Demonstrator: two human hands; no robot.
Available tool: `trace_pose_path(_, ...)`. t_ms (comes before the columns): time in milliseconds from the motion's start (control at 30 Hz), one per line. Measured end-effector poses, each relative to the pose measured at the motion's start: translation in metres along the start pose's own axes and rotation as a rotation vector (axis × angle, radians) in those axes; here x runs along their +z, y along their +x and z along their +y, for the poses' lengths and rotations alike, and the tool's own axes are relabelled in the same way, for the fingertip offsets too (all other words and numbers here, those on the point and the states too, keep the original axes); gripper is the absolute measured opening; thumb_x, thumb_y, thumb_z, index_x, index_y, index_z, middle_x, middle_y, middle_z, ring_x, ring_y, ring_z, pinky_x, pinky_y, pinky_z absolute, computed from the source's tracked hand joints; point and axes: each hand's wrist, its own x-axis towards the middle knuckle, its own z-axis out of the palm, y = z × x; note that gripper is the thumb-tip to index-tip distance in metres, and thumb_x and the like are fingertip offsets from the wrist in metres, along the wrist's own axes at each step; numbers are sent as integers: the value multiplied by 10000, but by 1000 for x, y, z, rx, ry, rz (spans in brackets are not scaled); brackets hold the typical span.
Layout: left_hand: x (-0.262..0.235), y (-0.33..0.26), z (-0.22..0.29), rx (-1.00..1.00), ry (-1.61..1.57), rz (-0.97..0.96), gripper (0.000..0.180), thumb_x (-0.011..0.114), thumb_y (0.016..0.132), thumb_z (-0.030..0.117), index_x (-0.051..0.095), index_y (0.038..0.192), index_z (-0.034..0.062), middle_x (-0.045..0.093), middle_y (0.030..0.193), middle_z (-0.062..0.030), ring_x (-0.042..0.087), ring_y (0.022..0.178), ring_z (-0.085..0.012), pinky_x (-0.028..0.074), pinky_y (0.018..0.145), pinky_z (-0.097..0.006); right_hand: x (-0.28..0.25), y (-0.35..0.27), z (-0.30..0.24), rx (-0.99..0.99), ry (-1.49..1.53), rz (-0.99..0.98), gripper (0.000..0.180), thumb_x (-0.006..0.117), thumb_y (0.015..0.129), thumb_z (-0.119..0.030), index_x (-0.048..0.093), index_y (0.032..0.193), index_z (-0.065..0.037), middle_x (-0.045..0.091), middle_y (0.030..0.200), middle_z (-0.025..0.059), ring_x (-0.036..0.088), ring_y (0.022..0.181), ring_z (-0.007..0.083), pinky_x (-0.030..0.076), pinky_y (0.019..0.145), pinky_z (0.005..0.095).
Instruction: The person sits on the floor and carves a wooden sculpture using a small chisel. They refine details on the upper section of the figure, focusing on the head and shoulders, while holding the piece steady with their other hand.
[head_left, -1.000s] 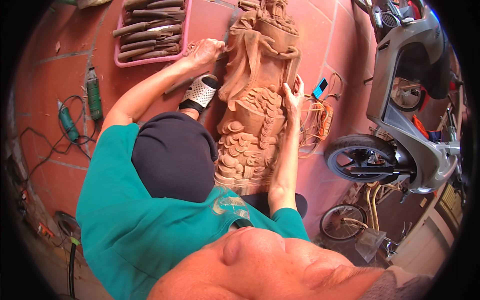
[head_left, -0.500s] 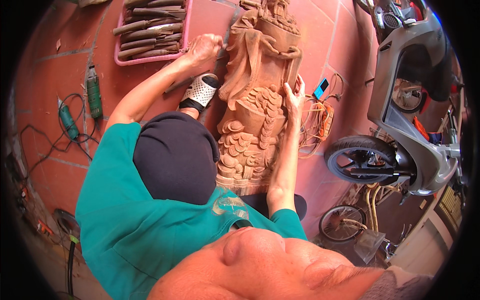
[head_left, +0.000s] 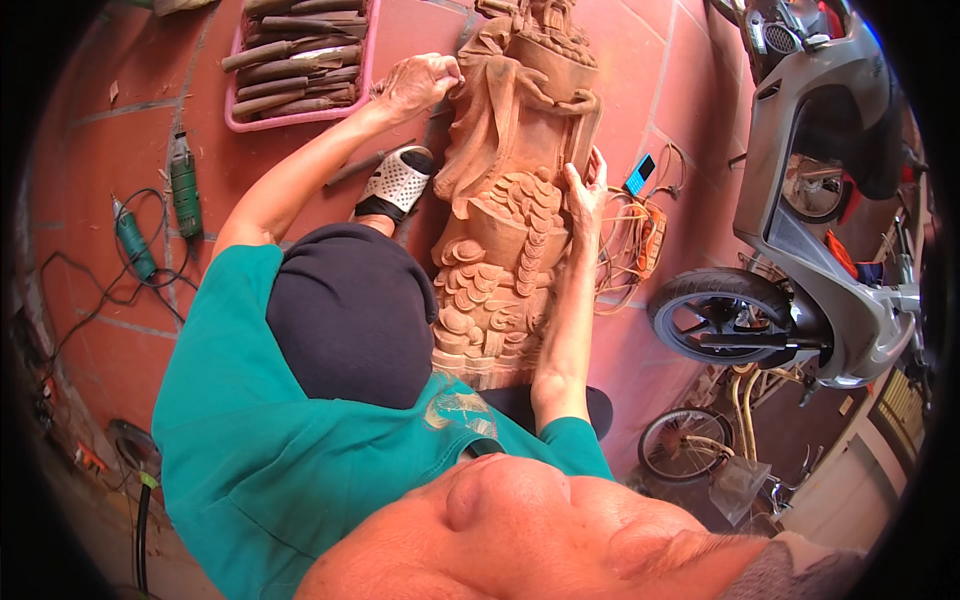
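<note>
A person in a teal shirt sits on a red tiled floor with a tall wooden carving lying lengthwise between the knees, its base near the body and its top pointing away. The left hand is curled into a loose fist against the carving's upper left edge, knuckles up; whether it grips anything inside the fist cannot be told. The right hand lies flat and open on the carving's right flank, fingers spread upward along the wood, just beside a cluster of carved round shapes. A dark trouser knee presses up to the carving's left side, and a foot in a white perforated sandal rests near the left forearm. Beyond the left hand a pink tray holds a row of wooden-handled chisels. Two green power tools with dark cords lie on the tiles well to the left. To the right of the carving sit an orange coil of cable and a small blue device, and farther right stands a grey scooter, its front wheel near the person's right elbow. A small bicycle wheel shows below it.
</note>
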Motion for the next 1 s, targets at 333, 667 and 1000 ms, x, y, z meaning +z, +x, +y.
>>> trace_pose_path(333,-6,12,-2,-63,-70,33,145,657,872,198,667,953,79,681,836,-135,671,802,-300,522,706,-408,-3,1,6,-10,-19,-2,638,684,866,-65,376,1418,16,445,1426,182,458,1295,245,371,1083,356)
trace_pose_path(667,-1,23,-6,81,280,-132,91,599,873,148,628,888,63,678,845,-134,656,798,-340,511,684,-446,2,-2,-7,15,-6,1,624,680,862,-61,389,1409,15,445,1431,186,448,1311,254,356,1096,360)
trace_pose_path(1000,19,16,0,7,-106,188,136,624,904,198,642,930,66,678,814,-124,674,752,-291,521,669,-409,4,0,-10,44,19,-1,624,664,859,-27,378,1411,20,457,1419,166,455,1300,239,360,1092,351)
